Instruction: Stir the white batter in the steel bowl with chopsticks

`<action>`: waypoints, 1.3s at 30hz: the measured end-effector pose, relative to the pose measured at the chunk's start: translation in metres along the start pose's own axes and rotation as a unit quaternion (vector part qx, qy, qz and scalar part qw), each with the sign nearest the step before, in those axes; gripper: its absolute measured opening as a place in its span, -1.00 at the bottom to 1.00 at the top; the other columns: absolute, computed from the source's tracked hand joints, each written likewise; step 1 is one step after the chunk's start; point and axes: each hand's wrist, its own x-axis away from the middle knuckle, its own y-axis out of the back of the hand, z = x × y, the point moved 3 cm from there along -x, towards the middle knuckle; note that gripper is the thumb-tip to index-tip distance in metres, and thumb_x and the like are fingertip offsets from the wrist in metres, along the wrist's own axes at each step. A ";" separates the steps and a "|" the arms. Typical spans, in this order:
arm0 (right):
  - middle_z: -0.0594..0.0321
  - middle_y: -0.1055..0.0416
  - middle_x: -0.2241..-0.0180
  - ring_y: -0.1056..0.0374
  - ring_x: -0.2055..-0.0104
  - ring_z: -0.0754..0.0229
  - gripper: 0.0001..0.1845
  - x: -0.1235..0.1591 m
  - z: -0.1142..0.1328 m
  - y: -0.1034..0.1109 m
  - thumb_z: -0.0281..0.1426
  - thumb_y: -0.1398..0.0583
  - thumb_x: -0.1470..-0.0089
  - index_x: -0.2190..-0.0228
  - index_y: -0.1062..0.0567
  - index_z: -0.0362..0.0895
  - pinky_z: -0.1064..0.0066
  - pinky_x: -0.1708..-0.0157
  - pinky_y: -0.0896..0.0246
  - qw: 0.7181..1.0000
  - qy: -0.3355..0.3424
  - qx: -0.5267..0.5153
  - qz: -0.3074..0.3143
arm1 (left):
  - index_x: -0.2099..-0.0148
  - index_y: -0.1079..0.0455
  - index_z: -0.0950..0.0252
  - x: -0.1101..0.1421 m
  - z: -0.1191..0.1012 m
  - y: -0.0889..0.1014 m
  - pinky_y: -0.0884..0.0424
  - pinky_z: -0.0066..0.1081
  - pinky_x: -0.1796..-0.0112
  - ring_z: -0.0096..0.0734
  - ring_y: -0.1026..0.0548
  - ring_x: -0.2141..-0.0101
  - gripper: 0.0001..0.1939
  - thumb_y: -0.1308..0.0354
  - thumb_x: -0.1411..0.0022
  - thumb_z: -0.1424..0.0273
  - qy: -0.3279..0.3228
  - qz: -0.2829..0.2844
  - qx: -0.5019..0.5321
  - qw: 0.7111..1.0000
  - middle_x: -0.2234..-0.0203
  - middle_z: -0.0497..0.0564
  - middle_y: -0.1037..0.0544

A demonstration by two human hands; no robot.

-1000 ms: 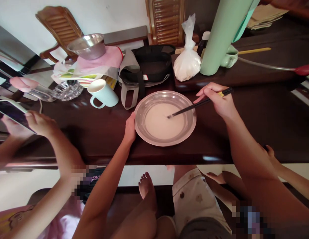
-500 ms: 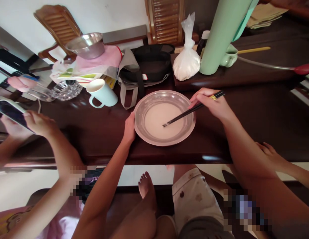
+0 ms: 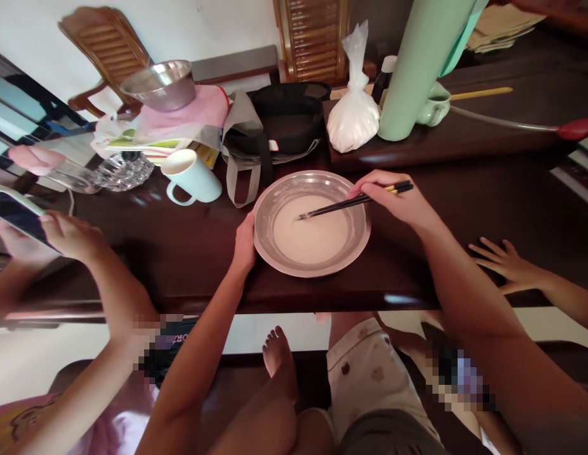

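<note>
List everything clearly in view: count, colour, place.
Table: one, dark brown, centre
Basin: one, silver, on table
Liquid: one pool, milky, in basin
Chopsticks: two, mostly black, tips at liquid
Mug: one, pale blue, left of tote
Glass dish: one, clear, beside mug
Bowl: one, silver, on pink cloth
Tote: one, grey-black, behind basin
Tied bag: one, white, beside flask
Flask: one, green, back right
Cup: one, green, right of flask
Chairs: two, brown, background
Phone: one, white-edged, far left
Others' hands: three, bare, both sides
Left hand: one, bare, basin's rim
Right hand: one, bare, holding chopsticks

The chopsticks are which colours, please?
The chopsticks are mostly black, with gold near the held end, in the head view.
</note>
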 end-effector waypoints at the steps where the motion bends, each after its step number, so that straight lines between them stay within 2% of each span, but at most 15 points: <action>1: 0.28 -0.59 0.39 -0.54 0.28 0.13 -0.79 0.000 -0.001 0.003 -0.19 -0.23 -0.15 0.40 -0.61 -0.01 0.28 0.19 -0.41 1.000 0.007 -0.002 -0.029 | 0.38 -0.45 0.26 0.000 0.000 0.000 -0.38 -0.34 0.04 -0.20 -0.48 0.11 -0.55 0.07 -0.27 0.06 0.002 0.001 0.000 1.000 0.36 0.01 -0.60; 4: 0.30 -0.54 0.51 -0.52 0.44 0.18 -0.75 -0.001 -0.004 0.008 -0.17 -0.20 -0.17 0.40 -0.61 -0.01 0.29 0.29 -0.40 0.997 0.011 -0.044 -0.069 | 0.37 -0.46 0.28 0.000 0.002 0.000 -0.39 -0.33 0.09 -0.20 -0.49 0.15 -0.53 0.08 -0.28 0.05 0.013 0.000 -0.015 1.000 0.36 0.02 -0.60; 8: 0.29 -0.59 0.43 -0.53 0.35 0.14 -0.78 0.001 -0.001 -0.002 -0.17 -0.21 -0.16 0.36 -0.61 0.02 0.28 0.27 -0.42 0.999 -0.012 -0.046 0.018 | 0.38 -0.45 0.27 0.000 0.003 0.001 -0.39 -0.34 0.07 -0.21 -0.49 0.15 -0.54 0.07 -0.27 0.05 0.005 -0.004 -0.006 1.000 0.36 0.00 -0.59; 10: 0.29 -0.61 0.36 -0.54 0.26 0.12 -0.80 0.001 0.000 -0.003 -0.18 -0.23 -0.14 0.36 -0.62 0.02 0.27 0.20 -0.42 0.999 -0.009 -0.017 0.026 | 0.38 -0.45 0.27 0.000 0.003 0.001 -0.38 -0.35 0.05 -0.21 -0.49 0.13 -0.55 0.07 -0.27 0.05 -0.002 -0.003 0.003 1.000 0.37 -0.01 -0.59; 12: 0.28 -0.60 0.37 -0.54 0.27 0.13 -0.79 0.000 -0.002 0.003 -0.17 -0.23 -0.14 0.38 -0.61 0.01 0.27 0.18 -0.41 1.000 0.002 -0.007 -0.018 | 0.38 -0.44 0.27 0.000 0.002 0.001 -0.38 -0.35 0.07 -0.22 -0.49 0.15 -0.56 0.07 -0.28 0.06 -0.002 -0.001 -0.005 1.000 0.37 -0.01 -0.59; 15: 0.30 -0.54 0.51 -0.52 0.43 0.17 -0.73 0.000 -0.007 0.011 -0.12 -0.21 -0.15 0.40 -0.60 -0.01 0.27 0.27 -0.41 0.996 0.009 -0.035 -0.076 | 0.39 -0.44 0.27 0.001 0.001 0.001 -0.40 -0.35 0.11 -0.23 -0.48 0.19 -0.55 0.09 -0.29 0.07 0.002 0.001 -0.022 1.000 0.37 0.00 -0.59; 17: 0.30 -0.54 0.52 -0.51 0.46 0.18 -0.71 0.000 -0.007 0.009 -0.11 -0.19 -0.16 0.39 -0.59 -0.02 0.28 0.29 -0.41 0.998 0.000 -0.048 -0.051 | 0.38 -0.44 0.27 0.000 0.002 0.000 -0.40 -0.35 0.11 -0.23 -0.48 0.19 -0.55 0.09 -0.29 0.07 0.000 0.000 -0.020 1.000 0.36 -0.01 -0.59; 21: 0.28 -0.60 0.36 -0.53 0.26 0.14 -0.79 0.001 0.000 -0.003 -0.18 -0.21 -0.16 0.34 -0.60 0.01 0.28 0.19 -0.43 0.999 -0.013 -0.011 0.038 | 0.37 -0.45 0.26 -0.001 0.004 0.000 -0.40 -0.35 0.09 -0.23 -0.49 0.17 -0.55 0.06 -0.27 0.05 -0.008 -0.001 -0.002 1.000 0.36 -0.02 -0.59; 23: 0.28 -0.60 0.34 -0.53 0.24 0.13 -0.80 0.001 0.002 -0.001 -0.20 -0.22 -0.16 0.36 -0.61 0.00 0.28 0.18 -0.42 1.000 -0.001 0.007 0.010 | 0.36 -0.46 0.27 -0.001 0.003 0.000 -0.39 -0.34 0.07 -0.22 -0.49 0.16 -0.55 0.07 -0.28 0.05 -0.009 -0.001 -0.004 1.000 0.36 -0.01 -0.60; 27: 0.29 -0.54 0.52 -0.51 0.44 0.18 -0.72 0.001 -0.003 0.010 -0.14 -0.20 -0.16 0.40 -0.59 -0.04 0.30 0.29 -0.40 0.997 -0.002 -0.042 -0.071 | 0.34 -0.48 0.27 -0.001 0.002 0.000 -0.39 -0.34 0.07 -0.22 -0.49 0.16 -0.53 0.10 -0.29 0.06 0.000 0.006 -0.019 1.000 0.32 0.00 -0.61; 29: 0.28 -0.55 0.53 -0.51 0.45 0.17 -0.70 0.001 -0.003 0.007 -0.12 -0.19 -0.16 0.38 -0.59 -0.04 0.29 0.30 -0.40 0.997 -0.022 -0.058 -0.041 | 0.33 -0.49 0.27 -0.001 0.002 -0.001 -0.39 -0.33 0.05 -0.22 -0.49 0.13 -0.54 0.09 -0.29 0.06 -0.004 0.009 -0.009 1.000 0.32 -0.01 -0.61; 33: 0.22 -0.61 0.34 -0.52 0.24 0.10 -0.77 0.001 0.000 -0.003 -0.13 -0.21 -0.14 0.36 -0.61 0.05 0.24 0.17 -0.39 0.999 -0.029 -0.018 0.033 | 0.26 -0.51 0.26 -0.001 0.005 -0.001 -0.35 -0.32 -0.02 -0.20 -0.48 0.05 -0.55 0.07 -0.27 0.06 -0.012 0.005 0.029 0.999 0.29 0.00 -0.62; 35: 0.21 -0.61 0.35 -0.52 0.25 0.08 -0.80 -0.001 -0.002 0.002 -0.12 -0.22 -0.11 0.39 -0.62 0.10 0.21 0.17 -0.37 1.000 -0.012 -0.004 0.000 | 0.26 -0.52 0.26 -0.001 0.006 -0.001 -0.35 -0.32 -0.02 -0.19 -0.48 0.05 -0.54 0.06 -0.27 0.05 -0.006 0.004 0.027 1.000 0.28 0.00 -0.62; 37: 0.20 -0.59 0.44 -0.51 0.37 0.10 -0.79 -0.003 -0.006 0.009 -0.09 -0.23 -0.08 0.42 -0.61 0.11 0.19 0.26 -0.35 0.998 -0.005 -0.029 -0.049 | 0.29 -0.51 0.27 -0.001 0.005 -0.001 -0.36 -0.32 0.00 -0.19 -0.49 0.08 -0.53 0.06 -0.27 0.04 0.005 0.006 0.009 1.000 0.28 0.01 -0.62; 39: 0.19 -0.55 0.55 -0.50 0.46 0.12 -0.76 -0.002 -0.008 0.011 -0.09 -0.22 -0.10 0.42 -0.60 0.08 0.19 0.30 -0.34 0.997 -0.006 -0.062 -0.052 | 0.30 -0.51 0.27 0.000 0.003 0.000 -0.38 -0.32 0.03 -0.18 -0.49 0.11 -0.52 0.07 -0.27 0.03 0.011 0.005 -0.004 1.000 0.29 0.02 -0.62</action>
